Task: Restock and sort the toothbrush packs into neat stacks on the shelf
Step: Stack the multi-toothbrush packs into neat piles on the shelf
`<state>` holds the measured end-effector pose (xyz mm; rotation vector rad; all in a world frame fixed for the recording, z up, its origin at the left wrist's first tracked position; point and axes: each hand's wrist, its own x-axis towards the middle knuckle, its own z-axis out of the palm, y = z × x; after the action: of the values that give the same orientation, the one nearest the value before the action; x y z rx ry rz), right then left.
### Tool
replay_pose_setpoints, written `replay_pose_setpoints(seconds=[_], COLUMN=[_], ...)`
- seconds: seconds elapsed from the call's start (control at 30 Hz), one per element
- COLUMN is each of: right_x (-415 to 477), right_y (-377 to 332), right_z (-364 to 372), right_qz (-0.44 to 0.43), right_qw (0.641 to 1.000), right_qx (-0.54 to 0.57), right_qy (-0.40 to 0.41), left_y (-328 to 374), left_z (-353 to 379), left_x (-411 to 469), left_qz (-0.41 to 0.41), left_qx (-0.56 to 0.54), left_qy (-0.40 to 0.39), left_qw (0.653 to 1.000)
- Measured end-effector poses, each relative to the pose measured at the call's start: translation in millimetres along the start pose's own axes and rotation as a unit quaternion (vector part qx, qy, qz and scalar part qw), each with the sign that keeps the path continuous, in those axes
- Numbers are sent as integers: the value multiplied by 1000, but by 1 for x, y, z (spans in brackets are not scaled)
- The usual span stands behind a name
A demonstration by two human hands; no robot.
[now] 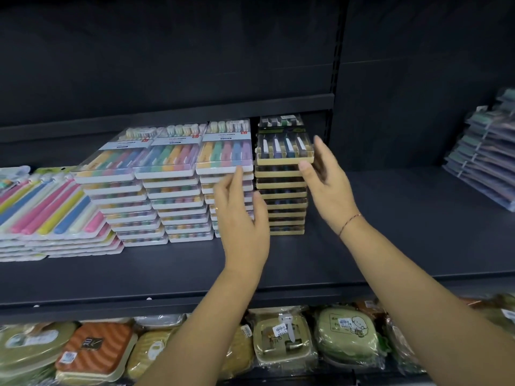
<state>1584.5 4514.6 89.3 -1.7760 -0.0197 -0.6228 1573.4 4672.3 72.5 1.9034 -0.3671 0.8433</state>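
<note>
A tall stack of dark toothbrush packs [281,196] with tan bases stands mid-shelf. Its top pack [284,147] sits slightly askew. My right hand [323,179] is beside the stack's right edge, fingers straight, thumb touching the top pack's front corner. My left hand [242,218] is open, fingers straight, in front of the gap between the dark stack and the nearest pastel stack [225,162]. Two more stacks of pastel toothbrush packs [156,174] stand to the left.
Flat packs of bright coloured toothbrushes [50,215] lie at the far left. A slanted pile of dark packs [485,160] leans at the far right. The dark shelf [390,218] is bare between. Wrapped soap boxes [284,338] fill the shelf below.
</note>
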Motion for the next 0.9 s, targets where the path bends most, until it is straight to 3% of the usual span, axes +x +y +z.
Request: replay_pose_setpoints(seconds=[0.1,0.27,0.77,0.9], right_x=[7,19,30,45], right_y=[-9,-8,-1,0], right_z=[3,1,-22,-21], right_qz=[-16,-20,-7,85], right_qw=[1000,997,987,975], right_qx=[-15,-10,22,126], right_qy=[-22,-80,-161,-165], left_y=[-2,-17,-18,-17], left_z=[-2,-1,0,-2], left_x=[26,55,59,60], left_qz=[92,170,169,173], left_qx=[143,307,279,288], left_qy=[50,-60,-47,-53], left_qw=[984,934,944,940])
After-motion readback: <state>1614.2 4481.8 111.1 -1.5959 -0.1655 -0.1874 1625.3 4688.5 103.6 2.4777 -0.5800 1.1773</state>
